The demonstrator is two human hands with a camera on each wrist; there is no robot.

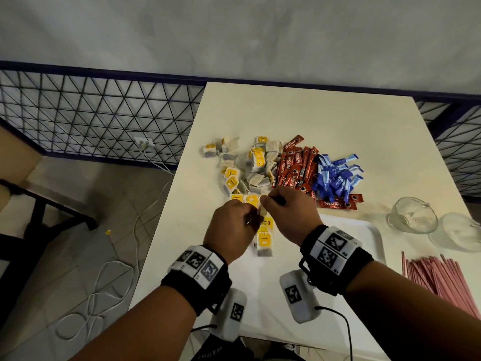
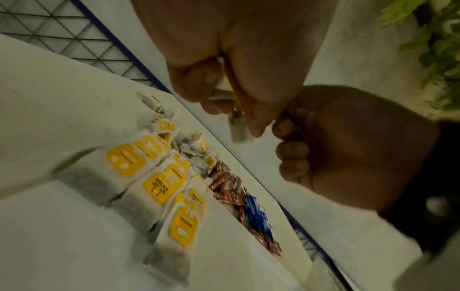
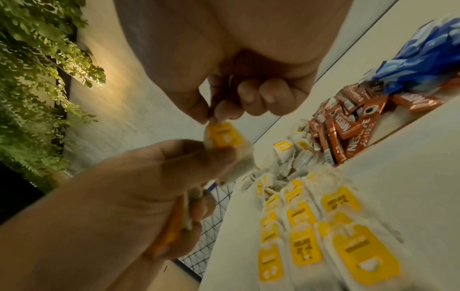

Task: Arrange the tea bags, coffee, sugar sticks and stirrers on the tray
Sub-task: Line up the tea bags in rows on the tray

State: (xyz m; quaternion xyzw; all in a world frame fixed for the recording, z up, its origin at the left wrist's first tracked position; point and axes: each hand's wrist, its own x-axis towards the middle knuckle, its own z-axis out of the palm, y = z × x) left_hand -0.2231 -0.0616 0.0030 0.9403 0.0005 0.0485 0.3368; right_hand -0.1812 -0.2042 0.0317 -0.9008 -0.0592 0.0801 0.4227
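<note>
My left hand [image 1: 247, 217] grips a small stack of tea bags [image 2: 236, 102] with yellow tags, a little above the table. My right hand [image 1: 265, 201] meets it and pinches the top edge of one yellow-tagged tea bag [image 3: 224, 137] that sticks out of that stack. Below the hands, several tea bags [image 1: 264, 243] lie side by side at the left end of the white tray [image 1: 369, 230]. Beyond the hands lie a loose pile of tea bags [image 1: 250, 165], red Nescafe coffee sticks [image 1: 294, 168] and blue sugar sticks [image 1: 335, 178]. Pink stirrers [image 1: 442, 277] lie at the right.
Two clear glass cups [image 1: 411, 214] [image 1: 458, 230] stand at the table's right edge, beyond the stirrers. A black wire fence [image 1: 104, 113] runs behind and left of the table. White cables [image 1: 109, 282] trail on the floor at the left.
</note>
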